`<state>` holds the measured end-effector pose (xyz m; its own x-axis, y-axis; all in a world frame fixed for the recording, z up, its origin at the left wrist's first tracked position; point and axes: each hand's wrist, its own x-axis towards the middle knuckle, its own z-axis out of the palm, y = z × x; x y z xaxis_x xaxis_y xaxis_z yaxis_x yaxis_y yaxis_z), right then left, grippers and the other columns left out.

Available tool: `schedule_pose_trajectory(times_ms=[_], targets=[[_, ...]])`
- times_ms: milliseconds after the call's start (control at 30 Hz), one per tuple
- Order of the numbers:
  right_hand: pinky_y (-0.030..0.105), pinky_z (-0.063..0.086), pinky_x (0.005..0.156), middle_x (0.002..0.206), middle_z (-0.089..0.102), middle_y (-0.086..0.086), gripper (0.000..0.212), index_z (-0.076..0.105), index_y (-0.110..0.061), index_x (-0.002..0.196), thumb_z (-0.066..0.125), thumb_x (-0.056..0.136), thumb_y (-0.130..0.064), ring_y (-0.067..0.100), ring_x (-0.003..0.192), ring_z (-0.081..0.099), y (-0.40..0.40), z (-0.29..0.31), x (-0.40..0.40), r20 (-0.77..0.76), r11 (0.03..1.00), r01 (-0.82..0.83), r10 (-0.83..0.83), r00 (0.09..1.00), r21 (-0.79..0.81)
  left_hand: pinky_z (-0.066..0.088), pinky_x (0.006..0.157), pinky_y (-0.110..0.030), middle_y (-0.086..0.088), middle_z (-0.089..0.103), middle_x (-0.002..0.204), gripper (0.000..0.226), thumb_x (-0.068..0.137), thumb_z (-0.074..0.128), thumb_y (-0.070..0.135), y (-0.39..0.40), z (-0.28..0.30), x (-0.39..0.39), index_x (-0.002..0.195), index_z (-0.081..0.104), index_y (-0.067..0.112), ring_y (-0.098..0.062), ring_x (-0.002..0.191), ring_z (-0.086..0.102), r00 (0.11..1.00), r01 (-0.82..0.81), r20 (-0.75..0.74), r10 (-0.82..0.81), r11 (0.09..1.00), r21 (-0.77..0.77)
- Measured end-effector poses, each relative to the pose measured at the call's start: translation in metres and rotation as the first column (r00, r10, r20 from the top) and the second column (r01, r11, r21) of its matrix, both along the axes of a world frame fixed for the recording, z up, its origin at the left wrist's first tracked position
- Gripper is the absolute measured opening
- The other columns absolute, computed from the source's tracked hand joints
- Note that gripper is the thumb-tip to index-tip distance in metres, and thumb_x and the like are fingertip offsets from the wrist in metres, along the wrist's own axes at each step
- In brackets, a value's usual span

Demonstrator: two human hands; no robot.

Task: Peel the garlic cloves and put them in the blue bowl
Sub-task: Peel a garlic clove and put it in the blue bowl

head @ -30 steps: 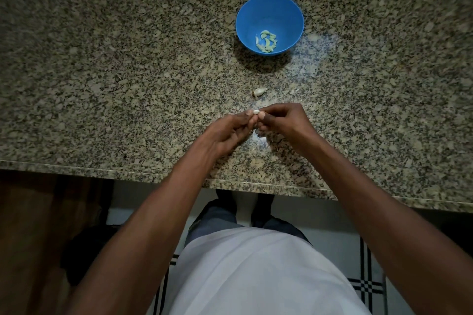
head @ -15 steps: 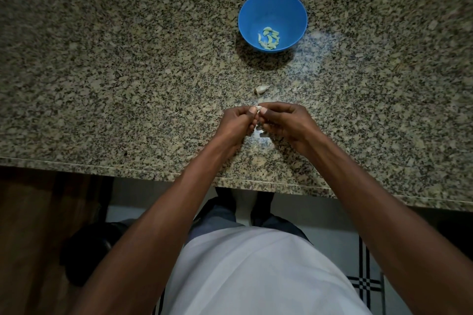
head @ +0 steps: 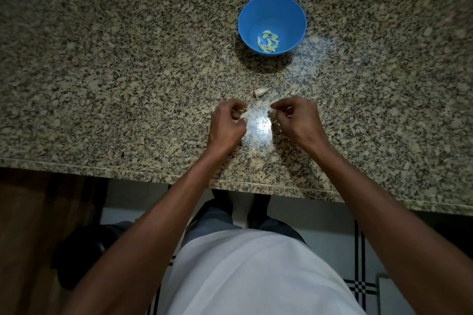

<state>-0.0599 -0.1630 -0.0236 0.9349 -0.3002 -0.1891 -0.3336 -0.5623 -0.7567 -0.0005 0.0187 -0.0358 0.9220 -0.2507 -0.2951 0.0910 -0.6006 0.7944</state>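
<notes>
speckled granite table (head: pixel 102 71) carries one round blue plastic bowl (head: pixel 294 23) holding a small heap of peeled pale-green garlic cloves (head: pixel 268 42), roughly eight. one unpeeled whitish clove (head: pixel 260 92) lies on the stone between bowl and hands. left hand (head: pixel 226 125) and right hand (head: pixel 298 120) are apart, fingers curled; each pinches something small, too blurred to identify.

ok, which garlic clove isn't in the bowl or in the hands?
The lone garlic clove lying on the granite counter, just beyond the hands and nearer than the blue bowl. The other cloves sit piled inside the bowl.
</notes>
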Motion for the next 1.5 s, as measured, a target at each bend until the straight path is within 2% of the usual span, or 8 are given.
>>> schedule_pose_trajectory(times_ms=[233, 433, 600, 767, 1133, 1233, 1333, 1500], targets=[[0.035, 0.058, 0.064, 0.095, 0.061, 0.010, 0.019, 0.071, -0.004, 0.091, 0.059, 0.104, -0.010, 0.022, 0.075, 0.059, 0.010, -0.010, 0.000, -0.022, 0.847, -0.266, 0.289, 0.957, -0.461, 0.054, 0.101, -0.027, 0.005, 0.051, 0.116, 0.034, 0.088, 0.074, -0.001, 0.001, -0.006, 0.002, 0.119, 0.065, 0.013, -0.014, 0.107, 0.060, 0.991, 0.049, 0.120, -0.059, 0.995, 0.084], [0.040, 0.057, 0.061, 0.085, 0.058, 0.010, 0.024, 0.064, -0.005, 0.083, 0.053, 0.105, -0.005, 0.022, 0.071, 0.056, 0.006, -0.006, 0.005, -0.064, 0.796, -0.293, 0.306, 0.950, -0.529, 0.052, 0.096, -0.023, 0.004, 0.052, 0.116, 0.031, 0.088, 0.075, 0.001, 0.002, -0.007, 0.003, 0.114, 0.066, 0.014, -0.012, 0.105, 0.058, 0.991, 0.042, 0.123, -0.053, 0.995, 0.091], [0.024, 0.030, 0.051, 0.085, 0.050, 0.009, 0.026, 0.056, -0.006, 0.085, 0.042, 0.107, -0.006, 0.016, 0.068, 0.042, 0.007, 0.003, 0.010, -0.125, 0.728, -0.404, 0.407, 0.905, -0.555, 0.048, 0.090, -0.019, 0.004, 0.052, 0.116, 0.029, 0.088, 0.074, 0.002, -0.001, -0.010, 0.004, 0.113, 0.066, 0.016, -0.012, 0.106, 0.056, 0.991, 0.047, 0.120, -0.063, 0.990, 0.135], [0.036, 0.057, 0.064, 0.098, 0.060, 0.016, 0.017, 0.068, 0.004, 0.102, 0.053, 0.106, -0.004, 0.022, 0.074, 0.056, 0.006, 0.006, 0.007, -0.153, 0.676, -0.469, 0.473, 0.868, -0.568, 0.051, 0.093, -0.022, 0.004, 0.053, 0.115, 0.028, 0.089, 0.075, 0.003, -0.002, -0.011, 0.005, 0.111, 0.067, 0.017, -0.013, 0.106, 0.057, 0.991, 0.048, 0.116, -0.067, 0.987, 0.154], [0.032, 0.052, 0.056, 0.084, 0.058, 0.008, 0.025, 0.067, -0.002, 0.088, 0.050, 0.106, -0.005, 0.021, 0.066, 0.057, 0.006, 0.000, 0.009, -0.103, 0.719, -0.410, 0.430, 0.897, -0.561, 0.053, 0.098, -0.030, 0.002, 0.056, 0.115, 0.031, 0.087, 0.074, 0.002, -0.002, -0.011, 0.005, 0.112, 0.066, 0.018, -0.015, 0.108, 0.058, 0.991, 0.072, 0.103, -0.089, 0.984, 0.163], [0.035, 0.056, 0.057, 0.076, 0.063, 0.005, 0.025, 0.072, -0.007, 0.080, 0.058, 0.099, -0.001, 0.016, 0.062, 0.060, 0.001, -0.003, 0.010, -0.063, 0.855, -0.339, 0.343, 0.937, -0.393, 0.056, 0.092, -0.026, 0.001, 0.061, 0.113, 0.027, 0.088, 0.076, 0.007, -0.002, -0.010, 0.004, 0.112, 0.067, 0.016, -0.013, 0.102, 0.061, 0.995, 0.044, 0.080, -0.052, 0.994, 0.098], [0.025, 0.061, 0.063, 0.083, 0.077, 0.006, 0.007, 0.078, -0.005, 0.098, 0.073, 0.094, -0.003, 0.015, 0.069, 0.075, -0.002, 0.005, 0.010, -0.035, 0.986, -0.013, 0.020, 0.999, 0.164, 0.052, 0.076, -0.012, 0.003, 0.071, 0.104, 0.020, 0.091, 0.076, 0.010, -0.001, 0.001, 0.003, 0.110, 0.073, 0.015, -0.006, 0.094, 0.066, 1.000, -0.007, 0.030, 0.009, 0.999, -0.042], [0.033, 0.063, 0.083, 0.100, 0.077, 0.022, 0.024, 0.074, 0.005, 0.116, 0.074, 0.093, -0.003, 0.027, 0.091, 0.077, 0.001, 0.010, 0.002, -0.181, 0.633, 0.234, -0.149, 0.972, 0.738, 0.059, 0.082, -0.021, 0.000, 0.075, 0.107, 0.018, 0.092, 0.076, 0.010, -0.007, 0.012, -0.003, 0.110, 0.077, 0.006, -0.010, 0.100, 0.073, 0.994, -0.057, -0.105, 0.018, 0.924, -0.378]])
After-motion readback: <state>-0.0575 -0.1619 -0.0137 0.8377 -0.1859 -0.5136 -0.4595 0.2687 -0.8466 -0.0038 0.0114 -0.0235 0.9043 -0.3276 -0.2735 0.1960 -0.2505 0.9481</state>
